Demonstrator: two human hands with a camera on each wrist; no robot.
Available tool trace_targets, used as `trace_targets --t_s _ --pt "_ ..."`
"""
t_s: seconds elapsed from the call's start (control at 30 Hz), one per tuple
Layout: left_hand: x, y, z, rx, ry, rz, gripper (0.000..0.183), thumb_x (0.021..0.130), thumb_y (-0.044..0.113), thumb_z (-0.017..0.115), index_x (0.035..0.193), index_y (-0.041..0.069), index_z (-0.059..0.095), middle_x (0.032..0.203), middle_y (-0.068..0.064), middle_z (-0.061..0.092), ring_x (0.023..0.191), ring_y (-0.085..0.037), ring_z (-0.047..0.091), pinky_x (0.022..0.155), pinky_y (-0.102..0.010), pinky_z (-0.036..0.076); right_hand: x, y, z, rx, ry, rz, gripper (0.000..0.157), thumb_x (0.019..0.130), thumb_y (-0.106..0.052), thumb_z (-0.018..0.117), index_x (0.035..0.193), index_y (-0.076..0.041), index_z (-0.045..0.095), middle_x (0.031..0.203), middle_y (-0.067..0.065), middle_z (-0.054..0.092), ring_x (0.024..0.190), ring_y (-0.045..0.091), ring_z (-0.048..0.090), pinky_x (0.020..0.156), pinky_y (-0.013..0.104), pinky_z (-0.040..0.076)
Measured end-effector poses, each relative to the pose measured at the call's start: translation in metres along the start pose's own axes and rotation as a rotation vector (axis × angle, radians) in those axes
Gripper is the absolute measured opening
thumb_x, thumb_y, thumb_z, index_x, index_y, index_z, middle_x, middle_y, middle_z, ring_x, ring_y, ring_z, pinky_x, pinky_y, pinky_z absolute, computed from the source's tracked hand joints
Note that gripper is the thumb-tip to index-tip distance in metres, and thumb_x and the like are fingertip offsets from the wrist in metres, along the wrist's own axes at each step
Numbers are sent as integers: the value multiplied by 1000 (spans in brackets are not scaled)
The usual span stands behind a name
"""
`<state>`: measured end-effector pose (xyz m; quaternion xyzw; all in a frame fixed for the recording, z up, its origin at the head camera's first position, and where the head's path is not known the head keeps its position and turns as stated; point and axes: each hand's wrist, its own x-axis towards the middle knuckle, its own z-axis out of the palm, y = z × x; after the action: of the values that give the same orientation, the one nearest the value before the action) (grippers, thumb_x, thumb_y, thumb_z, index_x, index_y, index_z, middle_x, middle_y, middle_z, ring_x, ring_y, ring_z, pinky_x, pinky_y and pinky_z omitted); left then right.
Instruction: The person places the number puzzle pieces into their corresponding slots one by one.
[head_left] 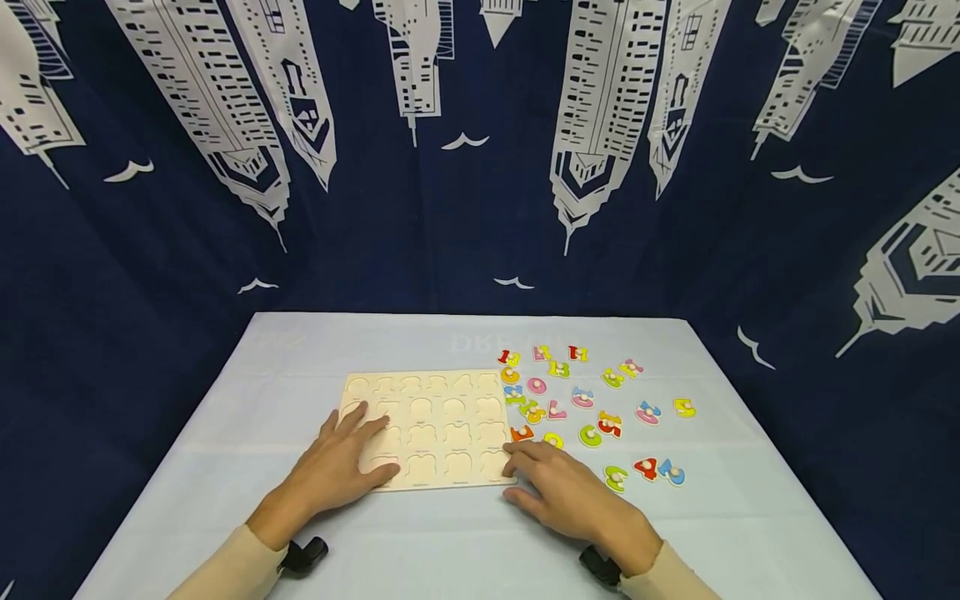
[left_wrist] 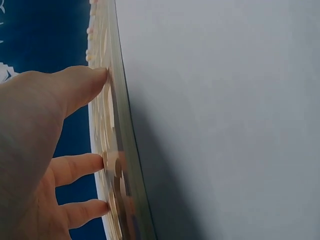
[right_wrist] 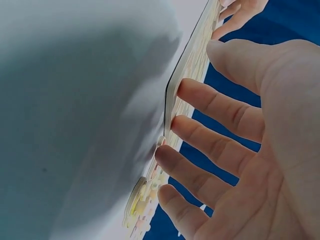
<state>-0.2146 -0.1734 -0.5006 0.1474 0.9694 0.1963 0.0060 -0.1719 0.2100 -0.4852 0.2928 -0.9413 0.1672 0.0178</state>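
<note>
A pale wooden puzzle board (head_left: 438, 419) with rows of shallow shaped recesses lies on the white table. My left hand (head_left: 333, 462) rests on its left side, fingers spread over the recesses and thumb near the front edge. In the left wrist view the thumb (left_wrist: 85, 85) and fingertips meet the board's face. At the board's right edge is my right hand (head_left: 558, 492), fingers extended, with fingertips right at the edge in the right wrist view (right_wrist: 215, 105). An orange piece (head_left: 522, 433) and a yellow piece (head_left: 553, 439) lie just beyond its fingers.
Several colourful number-shaped pieces with small knobs are scattered right of the board, among them a red 4 (head_left: 646, 469), a blue piece (head_left: 672, 472) and a yellow 5 (head_left: 684, 407). A dark blue cloth (head_left: 420, 250) with white buildings hangs behind the white table (head_left: 450, 550).
</note>
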Motion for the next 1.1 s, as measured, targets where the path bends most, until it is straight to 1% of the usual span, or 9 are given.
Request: trace_targets --t_s 0.2,0.33,0.43,0.53,0.63,0.77,0.87,0.97,1.1 --pt "-7 -10 -2 -15 3 21 89 98 64 88 170 17 62 186 -30 40 165 -76 33 123 -91 42 4 5 -2 20 -3 -3 18 111 -32 83 124 -19 83 158 5 75 148 29 72 124 55 60" --pt "-14 -21 -3 -40 -5 46 92 99 66 86 172 16 59 187 -31 37 170 -71 31 127 -89 39 12 18 -7 50 24 13 21 111 -27 82 129 -17 83 154 6 78 147 31 72 124 57 60" --pt "-18 -27 -4 -59 -19 64 95 100 69 84 174 17 57 189 -30 34 173 -67 29 129 -88 38 22 34 -13 66 81 29 22 110 -21 83 130 -14 83 143 4 82 135 28 77 116 54 64" --pt "-21 -32 -6 -67 -30 74 98 99 71 84 175 16 55 190 -29 32 173 -64 30 130 -86 38 35 51 -22 80 132 64 24 108 -17 84 131 -11 83 132 3 83 115 23 78 102 47 68" --pt "-21 -37 -10 -66 -38 73 104 95 71 88 175 13 54 190 -29 31 173 -63 32 132 -82 40 50 70 -30 103 156 117 27 108 -14 85 134 -7 82 130 7 83 103 19 75 93 41 66" --pt "-21 -44 -16 -65 -50 64 113 91 73 91 175 9 53 190 -30 30 173 -61 34 133 -79 41 71 94 -38 128 139 198 32 108 -14 84 139 -4 81 135 15 83 97 17 70 87 36 61" --pt "-21 -50 -19 -80 -70 53 116 89 73 92 176 8 51 191 -29 29 174 -59 34 133 -78 42 83 107 -40 137 93 247 35 109 -16 84 141 -3 80 136 18 82 95 19 68 85 37 59" --pt "-20 -55 -21 -98 -89 53 119 89 72 94 177 7 49 190 -29 30 174 -59 34 132 -78 42 93 115 -40 143 50 279 34 109 -16 83 141 -4 82 132 16 84 96 20 67 89 37 59" --pt "-20 -60 -25 -108 -100 61 122 88 68 96 177 2 45 191 -27 31 174 -57 35 134 -76 42 101 119 -38 164 31 284 25 109 -13 83 132 -5 86 120 11 86 97 21 67 91 36 58"
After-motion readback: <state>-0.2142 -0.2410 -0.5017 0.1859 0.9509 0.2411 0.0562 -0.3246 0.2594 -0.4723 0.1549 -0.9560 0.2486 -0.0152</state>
